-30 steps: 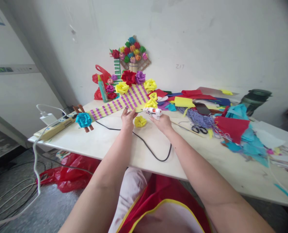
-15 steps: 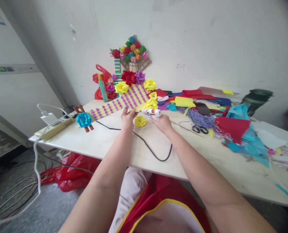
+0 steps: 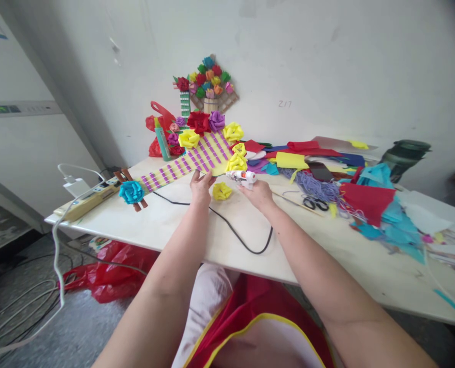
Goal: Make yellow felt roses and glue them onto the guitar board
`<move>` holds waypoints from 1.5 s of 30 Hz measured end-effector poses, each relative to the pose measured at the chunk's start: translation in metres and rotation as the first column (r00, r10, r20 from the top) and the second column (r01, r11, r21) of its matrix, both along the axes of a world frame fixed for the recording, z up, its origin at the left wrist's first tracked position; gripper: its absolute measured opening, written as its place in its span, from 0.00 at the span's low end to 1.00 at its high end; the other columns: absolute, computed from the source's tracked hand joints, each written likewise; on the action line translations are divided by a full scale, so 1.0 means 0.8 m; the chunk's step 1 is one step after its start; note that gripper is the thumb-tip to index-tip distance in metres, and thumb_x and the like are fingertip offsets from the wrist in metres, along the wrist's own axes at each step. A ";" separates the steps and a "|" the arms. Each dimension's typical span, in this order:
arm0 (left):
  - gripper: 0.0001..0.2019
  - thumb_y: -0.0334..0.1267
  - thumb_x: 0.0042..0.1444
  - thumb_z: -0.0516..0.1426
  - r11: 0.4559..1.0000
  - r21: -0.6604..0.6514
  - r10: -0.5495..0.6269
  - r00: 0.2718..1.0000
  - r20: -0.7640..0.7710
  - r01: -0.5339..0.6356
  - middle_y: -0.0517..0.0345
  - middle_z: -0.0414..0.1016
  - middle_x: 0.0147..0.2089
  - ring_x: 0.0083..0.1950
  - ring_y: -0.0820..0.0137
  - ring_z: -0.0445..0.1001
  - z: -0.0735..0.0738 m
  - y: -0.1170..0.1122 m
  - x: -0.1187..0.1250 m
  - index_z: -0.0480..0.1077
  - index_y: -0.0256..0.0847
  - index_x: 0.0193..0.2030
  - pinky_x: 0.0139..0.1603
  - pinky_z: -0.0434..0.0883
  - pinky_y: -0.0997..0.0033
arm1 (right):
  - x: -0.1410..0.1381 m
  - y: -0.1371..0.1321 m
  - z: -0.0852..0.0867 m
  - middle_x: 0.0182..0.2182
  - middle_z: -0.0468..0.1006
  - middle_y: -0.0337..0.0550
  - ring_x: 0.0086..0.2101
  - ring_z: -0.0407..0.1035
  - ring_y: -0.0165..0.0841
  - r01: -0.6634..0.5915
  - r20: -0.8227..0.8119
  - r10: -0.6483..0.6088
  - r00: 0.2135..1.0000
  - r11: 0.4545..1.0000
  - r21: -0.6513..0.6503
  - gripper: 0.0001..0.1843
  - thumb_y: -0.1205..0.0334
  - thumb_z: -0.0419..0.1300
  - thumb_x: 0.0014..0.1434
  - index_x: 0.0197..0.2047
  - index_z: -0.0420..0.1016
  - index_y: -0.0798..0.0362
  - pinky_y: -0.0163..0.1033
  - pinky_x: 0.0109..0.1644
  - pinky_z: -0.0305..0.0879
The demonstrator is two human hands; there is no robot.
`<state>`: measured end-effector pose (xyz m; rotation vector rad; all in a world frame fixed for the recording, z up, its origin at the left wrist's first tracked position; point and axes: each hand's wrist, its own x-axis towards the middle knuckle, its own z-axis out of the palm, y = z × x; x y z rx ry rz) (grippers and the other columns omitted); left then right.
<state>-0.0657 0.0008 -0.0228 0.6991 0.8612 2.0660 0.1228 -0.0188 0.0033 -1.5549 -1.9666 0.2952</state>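
Note:
My left hand (image 3: 201, 187) is closed on the lower edge of a guitar-shaped craft (image 3: 191, 161) woven in yellow and purple strips, holding it tilted above the table. Paper flowers sit along its body: a red flower (image 3: 198, 122), a purple flower (image 3: 217, 121) and several yellow ones. At its narrow end is a blue paper flower (image 3: 131, 192) over brown sticks. My right hand (image 3: 258, 194) grips a white glue gun (image 3: 242, 178), its nozzle at the craft's lower right edge. Below the gun, a loose yellow paper flower (image 3: 221, 191) lies on the table (image 3: 181, 225).
A black cord (image 3: 242, 245) loops across the table. A power strip (image 3: 87, 202) is at the left edge, near a glue bottle (image 3: 162, 139). On the right lie scissors (image 3: 315, 204), coloured paper (image 3: 368, 202) and a dark green bottle (image 3: 409, 156). A flower bouquet craft (image 3: 211, 84) leans on the wall.
The guitar-shaped craft has shifted slightly left and its flowers with it. The glue gun has moved a few pixels to the right. Both hands keep their hold.

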 end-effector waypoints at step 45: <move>0.17 0.30 0.42 0.69 0.995 -0.022 0.098 0.981 0.166 -0.096 0.63 0.75 0.32 0.30 0.77 0.76 0.013 -0.008 -0.013 0.70 0.42 0.38 0.44 0.76 0.72 | -0.034 0.030 0.016 0.54 0.79 0.53 0.57 0.64 0.49 -0.125 0.446 0.138 0.884 0.990 -0.058 0.27 0.43 0.54 0.60 0.51 0.81 0.53 0.51 0.61 0.52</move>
